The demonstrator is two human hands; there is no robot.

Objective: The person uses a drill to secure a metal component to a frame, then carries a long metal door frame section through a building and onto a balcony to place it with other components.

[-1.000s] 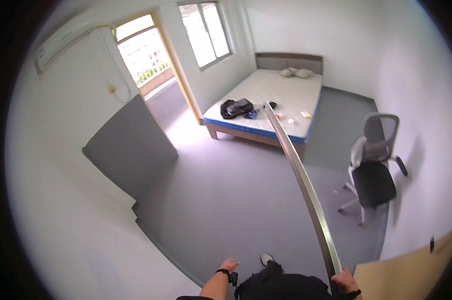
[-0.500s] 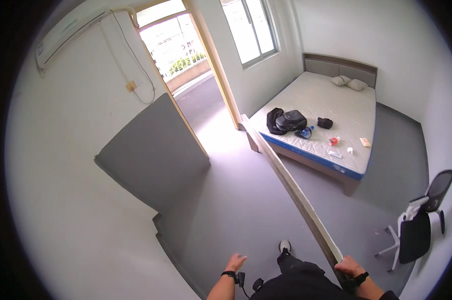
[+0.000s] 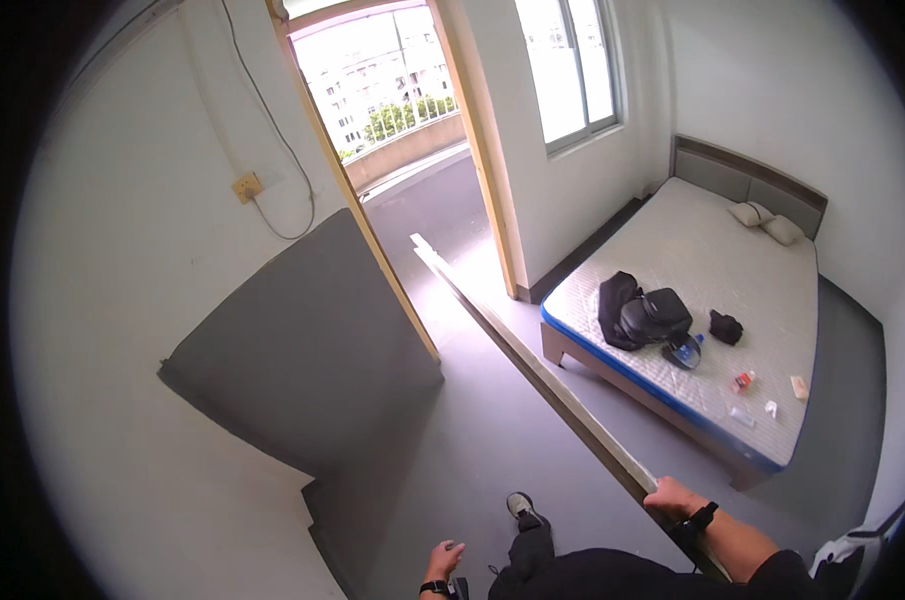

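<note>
A long, narrow board [image 3: 532, 372], pale on its upper edge and grey-brown along its side, slants across the room. Wrapped round its near end is my right hand [image 3: 672, 497], with a black band at the wrist. The board's far end points into the open doorway [image 3: 472, 200]. My left hand [image 3: 444, 560] hangs low at my side, away from the board; its fingers are loosely bent and apart, with nothing seen in them. The rear part of the board is hidden by my right arm.
To the right stands a bed with a bare mattress [image 3: 662, 225], carrying a black backpack [image 3: 655, 315], a red-labelled bottle [image 3: 743, 382] and small pillows [image 3: 750, 213]. A grey-painted wall section [image 3: 302, 350] flanks the doorway. A chair [image 3: 852, 550] shows at lower right.
My view has moved closer to the doorway. The board's far end has swung left, from beside the bed corner into the door opening. My right hand keeps its grip, and my left hand is lower.
</note>
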